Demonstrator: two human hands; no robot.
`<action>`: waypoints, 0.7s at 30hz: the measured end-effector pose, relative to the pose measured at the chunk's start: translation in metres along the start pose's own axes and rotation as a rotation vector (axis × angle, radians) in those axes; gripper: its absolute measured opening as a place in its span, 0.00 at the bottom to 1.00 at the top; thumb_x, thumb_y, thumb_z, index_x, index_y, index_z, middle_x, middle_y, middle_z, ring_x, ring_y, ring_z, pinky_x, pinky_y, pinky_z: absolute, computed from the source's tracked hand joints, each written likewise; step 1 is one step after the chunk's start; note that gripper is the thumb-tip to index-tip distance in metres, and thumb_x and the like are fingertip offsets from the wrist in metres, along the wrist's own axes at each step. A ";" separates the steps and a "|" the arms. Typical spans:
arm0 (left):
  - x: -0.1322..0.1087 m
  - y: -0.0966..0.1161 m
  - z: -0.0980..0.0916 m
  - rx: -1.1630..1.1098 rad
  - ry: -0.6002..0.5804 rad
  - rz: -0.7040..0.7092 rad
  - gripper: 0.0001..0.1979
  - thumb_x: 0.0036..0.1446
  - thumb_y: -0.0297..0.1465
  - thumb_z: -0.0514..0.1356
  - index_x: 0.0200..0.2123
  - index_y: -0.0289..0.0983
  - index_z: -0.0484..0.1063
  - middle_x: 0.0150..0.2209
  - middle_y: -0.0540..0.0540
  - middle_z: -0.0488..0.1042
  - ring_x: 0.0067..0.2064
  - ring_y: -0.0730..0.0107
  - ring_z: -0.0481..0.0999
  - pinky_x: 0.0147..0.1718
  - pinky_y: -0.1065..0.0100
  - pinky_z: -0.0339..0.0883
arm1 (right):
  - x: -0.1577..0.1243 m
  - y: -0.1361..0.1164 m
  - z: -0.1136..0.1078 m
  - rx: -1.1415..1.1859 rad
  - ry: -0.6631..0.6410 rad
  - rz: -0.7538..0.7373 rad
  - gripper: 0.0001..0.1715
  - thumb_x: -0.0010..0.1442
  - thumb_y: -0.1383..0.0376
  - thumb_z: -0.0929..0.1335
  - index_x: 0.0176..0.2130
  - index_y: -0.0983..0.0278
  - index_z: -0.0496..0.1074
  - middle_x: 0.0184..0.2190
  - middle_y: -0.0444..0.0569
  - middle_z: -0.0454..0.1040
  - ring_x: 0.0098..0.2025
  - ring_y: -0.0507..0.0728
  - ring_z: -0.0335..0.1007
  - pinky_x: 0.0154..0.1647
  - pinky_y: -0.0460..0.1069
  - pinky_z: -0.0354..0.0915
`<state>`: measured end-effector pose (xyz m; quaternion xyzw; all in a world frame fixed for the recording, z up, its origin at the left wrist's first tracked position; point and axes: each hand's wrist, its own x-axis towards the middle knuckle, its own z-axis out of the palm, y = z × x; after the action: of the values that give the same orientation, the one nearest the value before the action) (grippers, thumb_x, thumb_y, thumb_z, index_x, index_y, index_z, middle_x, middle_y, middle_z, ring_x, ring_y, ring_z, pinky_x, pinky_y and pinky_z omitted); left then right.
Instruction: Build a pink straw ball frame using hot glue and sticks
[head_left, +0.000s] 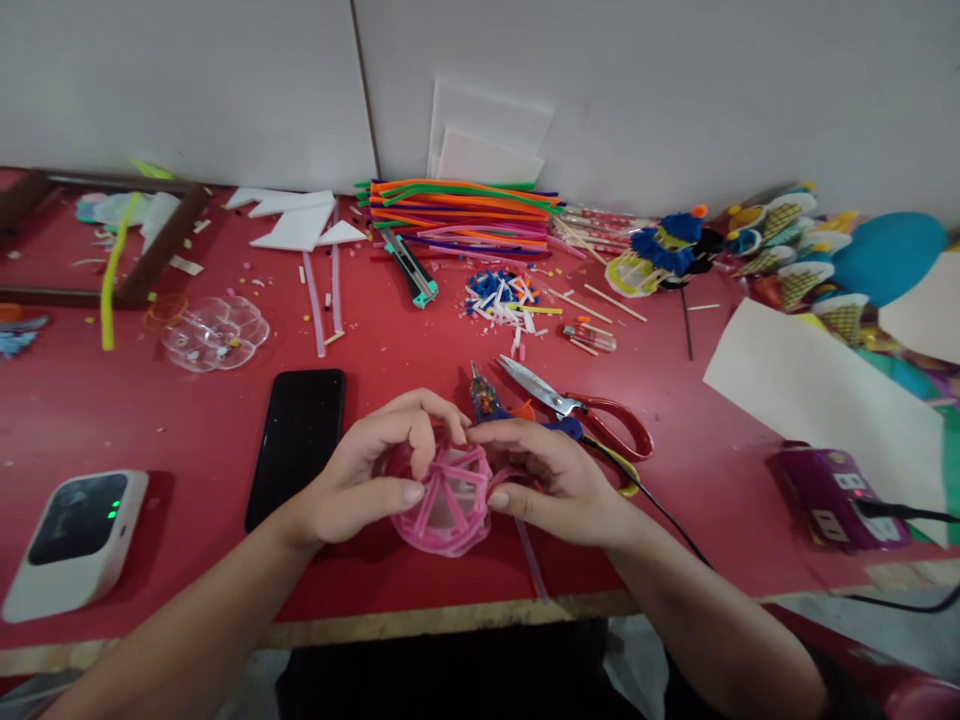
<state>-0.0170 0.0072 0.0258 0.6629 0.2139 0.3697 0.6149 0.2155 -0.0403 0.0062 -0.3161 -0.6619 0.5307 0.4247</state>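
Observation:
A pink round craft piece (442, 520) with spoke-like strips sits between both hands near the table's front edge. My left hand (382, 465) is closed on its left side, with the thumb on the top rim and the fingers curled over the back. From the right, my right hand (559, 485) pinches the rim; its thumb lies near a pink strip curving off the piece. A pale pink strip (532, 562) extends below my right hand to the table edge. Just beyond the hands lie a blue glue gun (486, 395) and red-handled scissors (541, 388), partly overlapping.
A black phone (296, 450) and a white device (79, 545) lie to the left. Behind are bundled pipe cleaners (461, 215), a box cutter (409, 268), cut scraps (501, 295) and a clear palette (216, 335). A purple power socket (840, 500) with cables stands right.

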 end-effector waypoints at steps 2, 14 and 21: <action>0.001 -0.001 0.000 -0.024 0.003 -0.013 0.16 0.58 0.42 0.68 0.28 0.38 0.70 0.45 0.41 0.74 0.49 0.55 0.75 0.50 0.58 0.70 | 0.000 -0.001 0.000 -0.015 0.008 -0.013 0.21 0.65 0.60 0.73 0.56 0.60 0.72 0.44 0.50 0.81 0.42 0.51 0.81 0.42 0.46 0.79; -0.002 -0.015 -0.001 -0.097 0.090 -0.004 0.23 0.61 0.43 0.67 0.56 0.43 0.71 0.62 0.38 0.70 0.61 0.52 0.74 0.56 0.57 0.73 | 0.003 0.001 -0.001 0.008 0.200 -0.079 0.14 0.67 0.59 0.72 0.51 0.59 0.71 0.35 0.44 0.78 0.35 0.49 0.77 0.34 0.43 0.75; -0.001 -0.017 0.021 -0.131 0.085 -0.120 0.51 0.56 0.38 0.72 0.71 0.51 0.40 0.68 0.34 0.64 0.68 0.47 0.69 0.65 0.47 0.66 | 0.003 -0.002 -0.001 0.120 0.355 -0.004 0.14 0.64 0.59 0.74 0.49 0.55 0.74 0.35 0.42 0.79 0.36 0.49 0.77 0.36 0.43 0.75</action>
<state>0.0015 -0.0048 0.0093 0.5910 0.2545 0.3730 0.6684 0.2148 -0.0382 0.0090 -0.3774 -0.5443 0.5044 0.5540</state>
